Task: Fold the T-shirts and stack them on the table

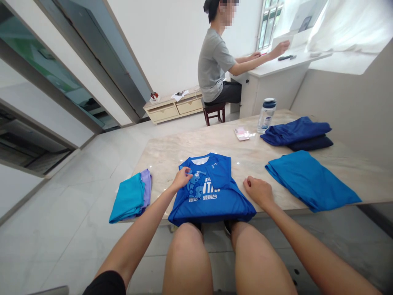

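A blue T-shirt (pixel 211 207) with white lettering and a pale blue print lies partly folded in front of my knees, its collar at the far side. One sleeve (pixel 218 174) is turned inward over the chest. Over the shirt's left edge, my left hand (pixel 181 179) has its fingers pinched together at the fabric; the exact hold is partly hidden. My right hand (pixel 258 191) rests curled on the table just right of the shirt, apart from it, with nothing visible in it. Further right lies a folded teal garment (pixel 311 178).
Folded teal and purple clothes (pixel 129 198) sit at the marble table's (pixel 172 143) left end. Dark blue clothes (pixel 297 133), a water bottle (pixel 267 115) and a small pink packet (pixel 242 134) stand toward the back right. Beyond, a person (pixel 215 61) sits at a white desk (pixel 276 67).
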`<state>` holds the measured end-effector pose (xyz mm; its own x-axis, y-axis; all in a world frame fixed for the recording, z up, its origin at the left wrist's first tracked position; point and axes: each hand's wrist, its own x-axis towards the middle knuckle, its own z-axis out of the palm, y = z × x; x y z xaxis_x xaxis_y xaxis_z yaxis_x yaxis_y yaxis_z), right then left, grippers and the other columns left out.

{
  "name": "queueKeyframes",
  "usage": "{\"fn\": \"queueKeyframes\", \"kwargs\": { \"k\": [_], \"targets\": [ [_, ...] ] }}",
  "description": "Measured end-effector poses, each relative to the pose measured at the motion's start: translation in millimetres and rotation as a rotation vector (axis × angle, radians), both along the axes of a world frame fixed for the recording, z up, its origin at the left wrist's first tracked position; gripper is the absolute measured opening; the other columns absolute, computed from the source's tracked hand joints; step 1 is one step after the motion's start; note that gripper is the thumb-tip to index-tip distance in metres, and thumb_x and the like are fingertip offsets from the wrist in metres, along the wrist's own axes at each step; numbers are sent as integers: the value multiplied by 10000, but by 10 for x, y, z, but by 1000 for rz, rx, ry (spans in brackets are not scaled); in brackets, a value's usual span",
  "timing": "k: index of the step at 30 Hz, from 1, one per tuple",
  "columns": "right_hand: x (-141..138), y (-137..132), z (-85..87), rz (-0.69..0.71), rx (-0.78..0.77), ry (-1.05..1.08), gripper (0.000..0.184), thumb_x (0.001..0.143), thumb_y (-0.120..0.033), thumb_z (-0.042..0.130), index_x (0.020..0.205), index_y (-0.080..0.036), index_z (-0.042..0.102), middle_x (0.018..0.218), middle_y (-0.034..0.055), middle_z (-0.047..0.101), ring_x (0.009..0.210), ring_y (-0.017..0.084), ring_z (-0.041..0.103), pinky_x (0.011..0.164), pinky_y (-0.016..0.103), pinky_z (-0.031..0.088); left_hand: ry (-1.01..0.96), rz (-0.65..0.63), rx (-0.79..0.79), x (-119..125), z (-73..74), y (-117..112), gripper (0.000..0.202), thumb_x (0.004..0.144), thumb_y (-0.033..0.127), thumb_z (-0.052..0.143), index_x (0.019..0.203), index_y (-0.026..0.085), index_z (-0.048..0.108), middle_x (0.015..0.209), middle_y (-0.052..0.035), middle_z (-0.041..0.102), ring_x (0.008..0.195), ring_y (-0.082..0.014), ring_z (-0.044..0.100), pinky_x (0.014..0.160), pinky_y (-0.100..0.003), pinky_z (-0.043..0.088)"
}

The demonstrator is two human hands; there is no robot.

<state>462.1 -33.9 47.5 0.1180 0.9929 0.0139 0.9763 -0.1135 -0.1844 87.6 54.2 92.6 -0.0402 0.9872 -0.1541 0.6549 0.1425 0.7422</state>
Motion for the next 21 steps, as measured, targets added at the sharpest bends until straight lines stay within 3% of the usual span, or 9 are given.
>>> {"fn": "queueKeyframes", "kwargs": {
  "k": [3,6,9,13,16,18,21],
  "targets": [
    [95,129,13,-68,-28,67,442,1126,-418,453,956,-202,799,959,159,824,883,290,777,668,320,381,41,78,65,-258,-37,73,392,777,187,871,1121,173,682,1294,-160,725,1154,-301,743,1081,-468,585],
    [186,497,62,-63,-35,271,404,1125,-412,466,1032,-192,792,1002,141,832,942,273,776,711,303,444,74,146,104,-529,-92,233,443,772,193,868,1162,171,658,1358,-184,686,1239,-324,706,1141,-492,544],
    [168,1038,124,23,-70,423,337,1094,-389,571,1229,-143,757,1117,155,833,1032,264,777,832,298,519,77,166,52,-696,-192,469,498,798,303,893,1207,174,638,1215,-148,746,1155,-304,741,1053,-439,583],
    [-5,1713,191,100,-195,404,554,976,-488,784,1375,-110,719,1226,185,817,1113,296,772,942,331,563,95,60,-32,-743,-311,796,625,674,487,986,1138,187,694,1012,-74,782,995,-282,759,874,-348,588],
    [-118,2023,241,195,-320,321,612,824,-504,923,1292,-134,790,1172,149,834,1081,310,778,947,342,585,138,-116,-106,-727,-324,970,611,541,535,1015,987,193,776,826,-9,742,874,-264,724,738,-306,529],
    [-156,2125,295,275,-413,275,488,776,-466,947,1155,-173,852,1064,95,848,1027,298,781,911,330,597,170,-218,-114,-734,-282,1042,533,535,544,995,901,201,815,719,19,693,813,-243,689,686,-291,476],
    [-183,2191,416,318,-449,237,258,787,-365,925,973,-192,879,923,49,837,942,264,774,859,301,597,235,-222,-82,-790,-143,1125,422,597,523,955,843,202,836,656,23,663,755,-223,651,662,-292,433]
  ]
}}
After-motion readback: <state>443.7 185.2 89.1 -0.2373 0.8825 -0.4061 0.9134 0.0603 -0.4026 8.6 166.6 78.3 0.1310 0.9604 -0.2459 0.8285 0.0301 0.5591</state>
